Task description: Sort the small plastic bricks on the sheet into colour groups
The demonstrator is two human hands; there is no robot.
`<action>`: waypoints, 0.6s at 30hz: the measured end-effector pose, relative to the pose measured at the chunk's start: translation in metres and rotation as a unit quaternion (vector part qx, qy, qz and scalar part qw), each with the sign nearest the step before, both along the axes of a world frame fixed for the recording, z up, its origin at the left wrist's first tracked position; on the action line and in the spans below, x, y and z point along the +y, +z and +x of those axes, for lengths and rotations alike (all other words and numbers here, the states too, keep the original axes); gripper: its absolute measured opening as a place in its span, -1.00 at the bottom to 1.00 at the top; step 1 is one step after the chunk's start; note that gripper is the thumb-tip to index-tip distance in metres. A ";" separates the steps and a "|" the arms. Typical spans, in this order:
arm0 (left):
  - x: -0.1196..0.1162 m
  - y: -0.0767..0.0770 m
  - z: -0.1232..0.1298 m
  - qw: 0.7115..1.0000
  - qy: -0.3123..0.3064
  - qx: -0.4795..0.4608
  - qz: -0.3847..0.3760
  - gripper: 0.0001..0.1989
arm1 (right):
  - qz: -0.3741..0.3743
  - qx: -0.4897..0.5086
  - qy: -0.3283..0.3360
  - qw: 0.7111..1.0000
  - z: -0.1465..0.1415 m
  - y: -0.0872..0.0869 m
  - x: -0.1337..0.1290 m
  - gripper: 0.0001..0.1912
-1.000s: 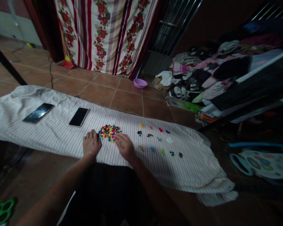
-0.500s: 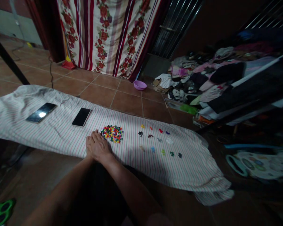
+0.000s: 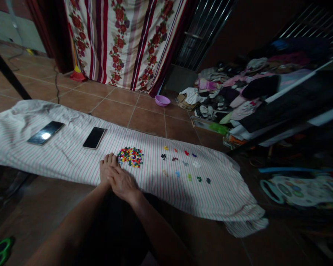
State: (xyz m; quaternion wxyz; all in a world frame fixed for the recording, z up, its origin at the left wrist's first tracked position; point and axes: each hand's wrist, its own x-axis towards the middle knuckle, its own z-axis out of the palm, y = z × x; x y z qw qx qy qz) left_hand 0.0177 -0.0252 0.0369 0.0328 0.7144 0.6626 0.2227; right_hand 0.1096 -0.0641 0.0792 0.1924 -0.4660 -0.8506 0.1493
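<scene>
Resting on the near edge of the striped cloth [image 3: 155, 184], my left hand [image 3: 106, 167] lies flat with its fingers pointing away from me. My right hand [image 3: 123, 182] lies partly across it, fingers laid over the back of the left hand. Neither hand holds anything. Just beyond my left fingertips is a pile of tiny multicoloured pieces [image 3: 131, 157], too small to name exactly. To the right, small single-colour groups sit in rows, among them black pieces [image 3: 163, 156], red pieces [image 3: 186, 152], white pieces [image 3: 196, 164] and dark green pieces [image 3: 199, 179].
Two phones lie on the cloth's left part: a dark phone [image 3: 94, 137] and a phone reflecting light [image 3: 46, 133]. A purple basin [image 3: 162, 100] stands on the tiled floor. Clothes are heaped [image 3: 233, 88] at the right. A floral curtain [image 3: 127, 44] hangs behind.
My right hand has slid back towards me and to the right, uncovering more of my left hand's fingers. The view has shifted slightly; the small pieces look the same.
</scene>
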 end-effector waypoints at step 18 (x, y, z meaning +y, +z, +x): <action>0.009 -0.005 -0.002 0.997 0.033 0.071 0.025 -0.73 | -0.068 -0.026 -0.301 0.951 0.078 -0.032 0.068 -0.80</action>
